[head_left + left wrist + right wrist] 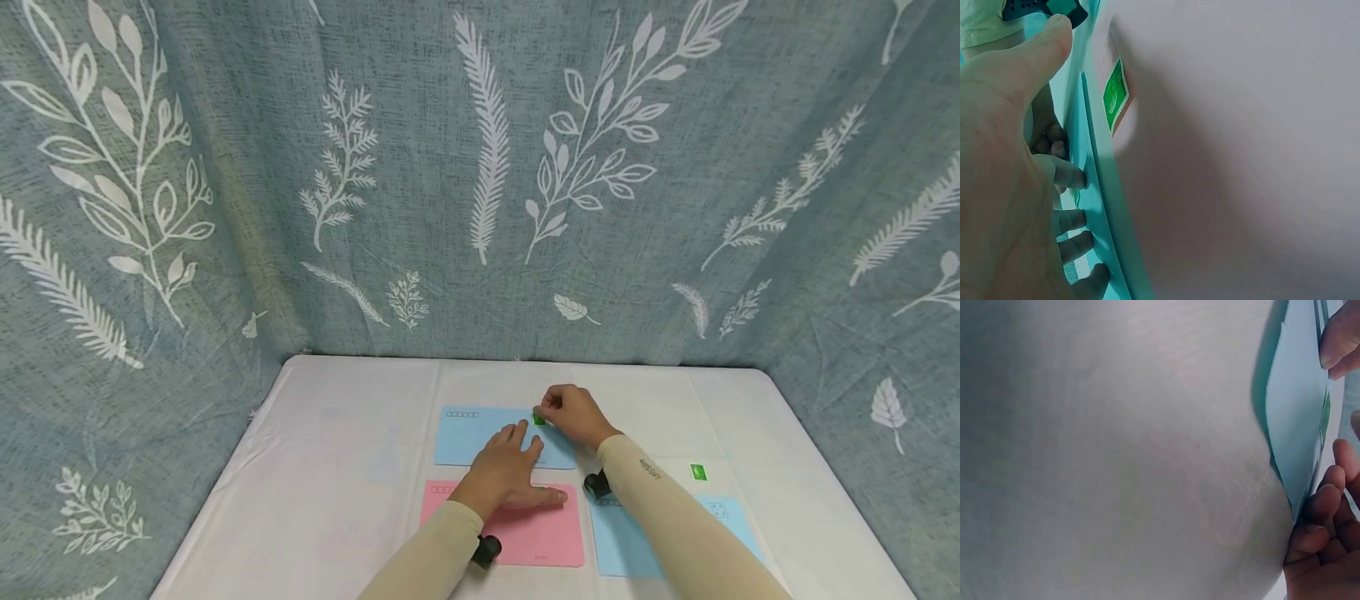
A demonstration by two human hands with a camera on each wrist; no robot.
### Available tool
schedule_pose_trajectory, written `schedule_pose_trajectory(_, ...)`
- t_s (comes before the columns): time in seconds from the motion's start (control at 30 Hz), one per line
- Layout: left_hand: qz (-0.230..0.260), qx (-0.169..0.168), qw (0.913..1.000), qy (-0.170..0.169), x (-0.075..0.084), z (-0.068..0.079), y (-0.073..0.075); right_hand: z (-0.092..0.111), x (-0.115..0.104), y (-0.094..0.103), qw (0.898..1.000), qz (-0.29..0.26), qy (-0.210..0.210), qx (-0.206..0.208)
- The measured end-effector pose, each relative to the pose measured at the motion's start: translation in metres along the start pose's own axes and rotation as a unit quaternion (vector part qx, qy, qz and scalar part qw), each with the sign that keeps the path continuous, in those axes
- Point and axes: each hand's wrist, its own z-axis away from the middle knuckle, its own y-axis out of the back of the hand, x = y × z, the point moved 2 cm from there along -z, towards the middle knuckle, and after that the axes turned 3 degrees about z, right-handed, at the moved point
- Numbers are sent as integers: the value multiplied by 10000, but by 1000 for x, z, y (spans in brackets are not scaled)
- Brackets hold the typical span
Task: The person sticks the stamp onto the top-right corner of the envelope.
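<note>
My left hand [508, 473] is spread over the gap between an upper blue envelope [472, 437] and a pink envelope [543, 542]. Its fingertips rest on the blue one, while the thumb extends above the pink one. At the blue envelope's upper right corner, my right hand [576, 414] pinches a small green stamp [539, 420] by its upper edge, the other fingers curled. In the left wrist view another green stamp [1116, 95] shows on the pink envelope, mostly hidden under my left hand in the head view.
A second blue envelope [622, 542] lies at the lower right, partly under my right forearm. Beyond its top edge a loose green stamp [698, 472] lies on the white tablecloth [337, 467]. A patterned blue-grey curtain [420, 167] surrounds the table's back and sides.
</note>
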Motion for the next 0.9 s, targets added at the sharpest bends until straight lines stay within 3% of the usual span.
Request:
schedule_pose_trajectory(0.4, -49, 61, 10000, -13, -3, -3, -8, 5, 3, 8, 9996, -187, -11, 214)
schedule_pose_trajectory(0.9, 152, 228, 9996, -40, -5, -2, -14, 27, 4, 29, 9987, -217, 7, 456)
